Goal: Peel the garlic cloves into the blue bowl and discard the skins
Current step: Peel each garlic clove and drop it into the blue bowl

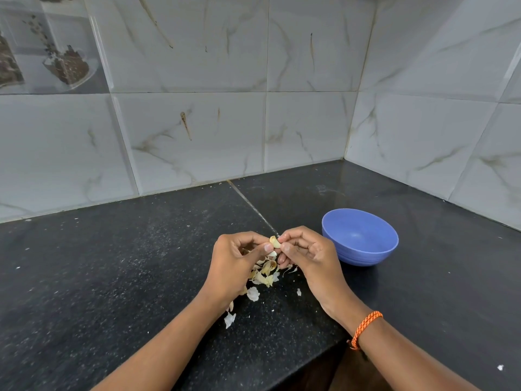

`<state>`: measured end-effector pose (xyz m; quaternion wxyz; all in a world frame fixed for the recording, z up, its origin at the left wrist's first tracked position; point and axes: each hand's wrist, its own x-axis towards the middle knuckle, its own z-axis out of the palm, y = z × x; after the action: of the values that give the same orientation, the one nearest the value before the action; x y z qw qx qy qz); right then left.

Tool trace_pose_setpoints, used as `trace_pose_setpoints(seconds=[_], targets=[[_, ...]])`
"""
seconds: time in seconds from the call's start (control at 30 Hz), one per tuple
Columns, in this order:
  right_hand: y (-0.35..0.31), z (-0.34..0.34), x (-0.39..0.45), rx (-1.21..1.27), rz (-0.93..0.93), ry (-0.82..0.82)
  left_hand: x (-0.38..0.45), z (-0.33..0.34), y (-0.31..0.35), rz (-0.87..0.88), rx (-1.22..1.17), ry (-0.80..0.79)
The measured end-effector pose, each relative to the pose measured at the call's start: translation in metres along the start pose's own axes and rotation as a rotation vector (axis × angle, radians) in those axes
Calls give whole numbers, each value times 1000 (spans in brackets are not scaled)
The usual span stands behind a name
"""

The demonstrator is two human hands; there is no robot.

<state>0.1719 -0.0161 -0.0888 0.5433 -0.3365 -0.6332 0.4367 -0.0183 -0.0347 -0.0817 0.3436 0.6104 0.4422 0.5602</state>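
Observation:
A pale garlic clove [275, 242] is held above the black counter between both hands. My left hand [236, 263] pinches it from the left with thumb and fingers curled. My right hand [307, 249] pinches its right side at the fingertips. A heap of papery garlic skins [265, 273] lies on the counter just below the hands, with a few white flakes [253, 293] nearer me. The blue bowl [363, 251] stands to the right of my right hand; no clove shows in the part of its inside that I see.
The black granite counter [127, 263] runs into a corner of grey marble-look wall tiles [197, 136] behind and on the right. Its front edge [310, 359] cuts diagonally at the lower right. An orange braided band [365, 328] circles my right wrist.

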Motion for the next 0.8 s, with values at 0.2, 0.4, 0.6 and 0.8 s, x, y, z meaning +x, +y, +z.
trace_pose_setpoints(seconds=[0.2,0.4,0.6,0.8], targets=[[-4,6,-6,-129,-73,75,0,7,2,49,207,4],[-3,6,-8,-242,-117,136,-3,6,4,32,181,58],[-4,7,-8,-275,-115,99,0,3,7,29,-35,63],[-5,7,-9,-270,-114,72,2,0,6,14,-123,22]])
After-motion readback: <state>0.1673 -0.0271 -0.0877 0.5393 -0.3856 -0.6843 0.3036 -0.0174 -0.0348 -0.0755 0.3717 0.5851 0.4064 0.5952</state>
